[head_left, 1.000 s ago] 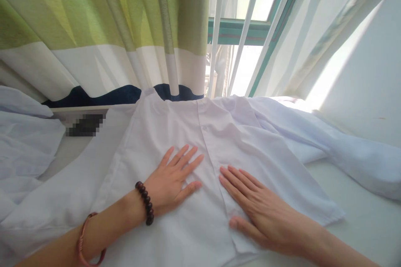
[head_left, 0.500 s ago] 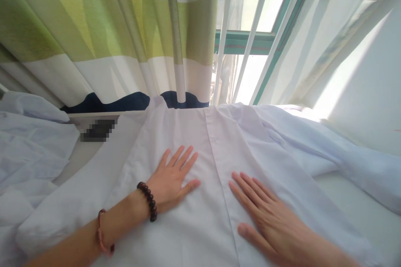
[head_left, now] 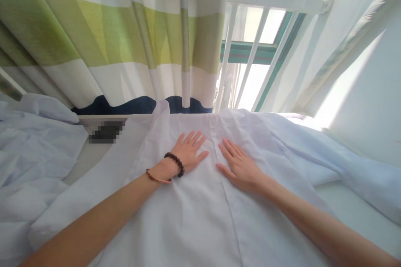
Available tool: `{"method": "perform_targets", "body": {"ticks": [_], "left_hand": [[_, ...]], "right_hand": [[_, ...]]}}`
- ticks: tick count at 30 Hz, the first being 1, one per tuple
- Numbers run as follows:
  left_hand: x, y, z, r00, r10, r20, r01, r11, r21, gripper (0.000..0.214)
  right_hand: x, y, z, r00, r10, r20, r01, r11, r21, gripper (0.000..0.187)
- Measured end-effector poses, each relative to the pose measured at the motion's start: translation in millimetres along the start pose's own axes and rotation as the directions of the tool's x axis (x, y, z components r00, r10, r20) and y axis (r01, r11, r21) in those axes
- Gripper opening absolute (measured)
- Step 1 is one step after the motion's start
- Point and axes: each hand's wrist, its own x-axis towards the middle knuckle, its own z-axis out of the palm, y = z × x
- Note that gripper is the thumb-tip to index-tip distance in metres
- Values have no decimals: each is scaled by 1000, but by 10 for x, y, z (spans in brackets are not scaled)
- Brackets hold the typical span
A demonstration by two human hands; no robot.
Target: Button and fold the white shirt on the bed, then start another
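A white button-front coat or shirt (head_left: 188,217) lies spread out before me, its placket running down the middle and its sleeves out to both sides. My left hand (head_left: 188,152) rests flat on the cloth left of the placket, fingers spread, with a dark bead bracelet (head_left: 175,162) and a reddish cord at the wrist. Just right of the placket, my right hand (head_left: 239,164) also lies flat, fingers stretched out and the thumb apart. Neither hand grasps the fabric.
More crumpled white cloth (head_left: 37,142) lies at the left, near a pixelated dark patch (head_left: 106,132) on the white surface (head_left: 360,204). Behind hang green-and-white curtains (head_left: 109,33). White bars (head_left: 250,58) stand before a window, with a wall (head_left: 369,100) at the right.
Both hands have slid forward over the garment toward its upper edge, and the right has come closer to the placket and the left hand. The view has shifted slightly.
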Motion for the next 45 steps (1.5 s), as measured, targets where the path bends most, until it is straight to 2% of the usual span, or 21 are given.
{"method": "perform_targets", "body": {"ticks": [4,8,10,13,15,18,21,33,36,40,42,45], "left_hand": [[-245,68,92,1000,12,1,-12,1000,-21,64],[-392,148,16,998,54,39,-53,998,-36,66],[-297,136,-44,998,67,-8,-67,998,-19,64],[-23,45,-65,986,33,-165,-27,999,34,59],[138,-33,-10,988,-12,-157,18,999,35,60],[234,-114,112,997,-43,-71,43,999,-4,63],[204,-120,162,998,-34,-57,33,999,-19,63],[32,42,112,998,-56,-16,55,998,-36,64],[51,14,52,998,-58,-19,57,998,-11,60],[87,-64,10,988,-106,-109,110,993,34,57],[89,-103,36,989,-130,-75,132,991,20,57],[82,-137,87,988,-152,-26,152,988,-14,58]], "right_hand": [[-221,-57,140,998,-17,65,16,1000,18,73],[-393,-151,12,996,-34,79,33,999,10,70],[-275,-157,-85,998,-14,55,13,1000,16,69],[81,-104,-125,996,41,-75,-41,999,3,73],[305,-49,-46,995,63,-77,-64,998,-8,76],[474,20,130,994,111,17,-111,994,9,76],[478,47,217,992,116,43,-116,993,12,78],[232,-25,183,992,104,65,-106,994,19,77],[279,-3,136,991,102,82,-103,995,8,74],[399,59,104,988,149,-37,-150,988,-29,66],[434,91,137,986,162,-49,-163,986,-32,66],[445,120,210,986,166,16,-166,986,-16,68]]}}
